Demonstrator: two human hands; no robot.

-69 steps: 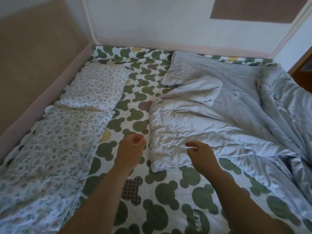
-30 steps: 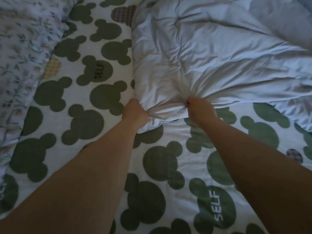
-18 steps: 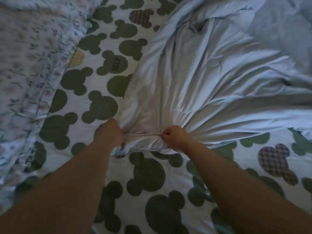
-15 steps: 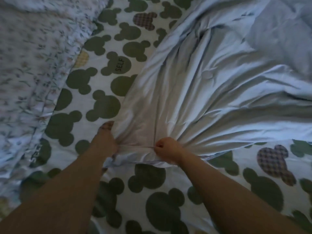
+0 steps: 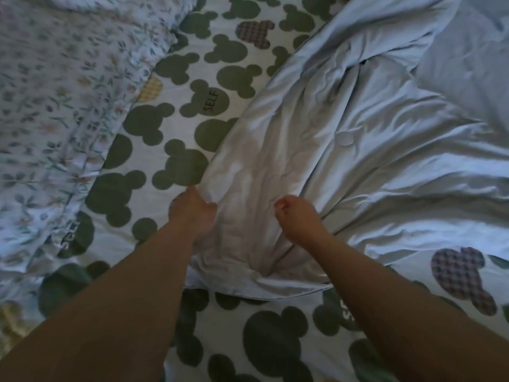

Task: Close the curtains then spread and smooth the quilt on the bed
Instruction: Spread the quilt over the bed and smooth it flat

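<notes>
Dim room; a bed sheet (image 5: 176, 125) printed with green mouse-head shapes, a floral pillow (image 5: 60, 86) beyond the left fingers. Left hand (image 5: 192, 210) and right hand (image 5: 297, 216), fingers curled closed, pinch the near edge of the pale blue quilt (image 5: 371, 139), which lies rumpled beyond the right fingers.

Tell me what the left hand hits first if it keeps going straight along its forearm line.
Likely the green-patterned bed sheet just beyond the left hand, alongside the quilt edge it grips; depth is unclear.
</notes>
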